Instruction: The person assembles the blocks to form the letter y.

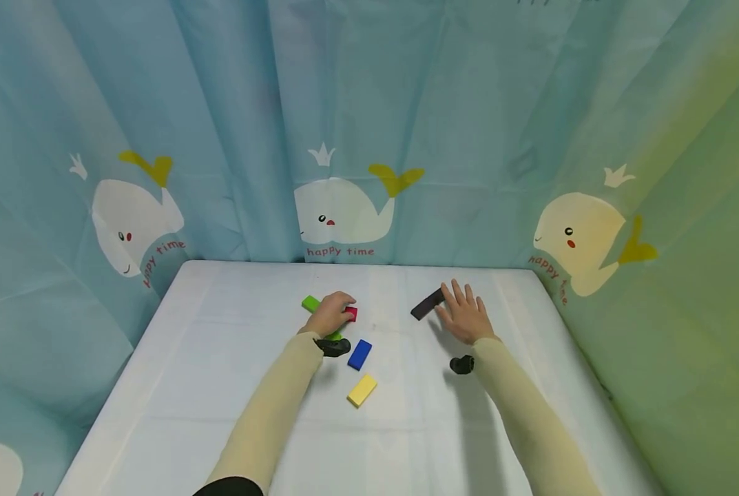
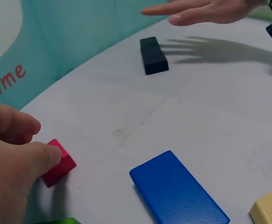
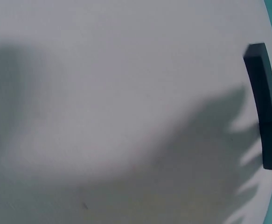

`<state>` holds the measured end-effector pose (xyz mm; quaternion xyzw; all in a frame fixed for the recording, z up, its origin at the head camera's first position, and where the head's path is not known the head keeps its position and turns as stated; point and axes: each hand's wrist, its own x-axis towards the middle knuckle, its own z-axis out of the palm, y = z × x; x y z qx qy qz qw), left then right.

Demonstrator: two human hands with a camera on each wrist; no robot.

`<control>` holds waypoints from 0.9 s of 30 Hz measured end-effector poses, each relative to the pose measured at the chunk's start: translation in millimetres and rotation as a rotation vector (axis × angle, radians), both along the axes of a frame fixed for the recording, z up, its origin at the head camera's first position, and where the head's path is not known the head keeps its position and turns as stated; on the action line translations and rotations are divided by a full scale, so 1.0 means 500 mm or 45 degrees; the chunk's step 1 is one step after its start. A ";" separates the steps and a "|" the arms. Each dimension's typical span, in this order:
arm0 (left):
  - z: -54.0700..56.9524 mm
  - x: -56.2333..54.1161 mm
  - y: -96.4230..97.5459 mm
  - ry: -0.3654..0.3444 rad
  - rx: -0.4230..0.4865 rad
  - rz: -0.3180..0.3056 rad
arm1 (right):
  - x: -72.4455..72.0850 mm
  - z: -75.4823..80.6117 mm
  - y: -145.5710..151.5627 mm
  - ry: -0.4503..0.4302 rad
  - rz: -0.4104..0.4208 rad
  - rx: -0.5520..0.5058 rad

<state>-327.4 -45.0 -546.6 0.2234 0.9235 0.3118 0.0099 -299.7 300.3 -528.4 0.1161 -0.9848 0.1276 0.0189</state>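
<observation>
My left hand (image 1: 328, 315) reaches over the left middle of the white table, thumb and fingers pinching a small red block (image 2: 61, 170). Beneath that hand lie green blocks (image 1: 310, 303), partly covered by it. A blue block (image 1: 359, 355) lies flat just to its right, and a yellow block (image 1: 361, 390) lies nearer the front. My right hand (image 1: 466, 317), its fingers spread and straight, hovers over the table and casts a shadow. Beside its fingertips, two black blocks (image 1: 426, 305) lie end to end in a slanted line; the right wrist view shows a seam between them.
The white table (image 1: 220, 386) reaches back to a blue curtain (image 1: 468, 124) printed with whales. A greenish part of the curtain (image 1: 704, 331) hangs along the right edge. Dark wrist-worn devices (image 1: 462, 364) stick out below the hands.
</observation>
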 end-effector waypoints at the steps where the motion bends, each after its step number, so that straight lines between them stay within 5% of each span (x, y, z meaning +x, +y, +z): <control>1: 0.000 -0.001 0.003 0.009 -0.019 -0.008 | 0.000 -0.003 -0.003 0.001 -0.001 0.001; 14: -0.005 -0.004 0.020 -0.074 -0.086 0.045 | 0.004 -0.022 -0.026 -0.054 -0.065 -0.143; 21: -0.013 -0.002 0.038 -0.086 0.285 0.169 | 0.004 -0.050 -0.032 0.009 -0.130 -0.290; 27: -0.025 0.005 0.064 -0.212 0.602 0.216 | 0.001 -0.080 -0.039 0.156 -0.141 -0.531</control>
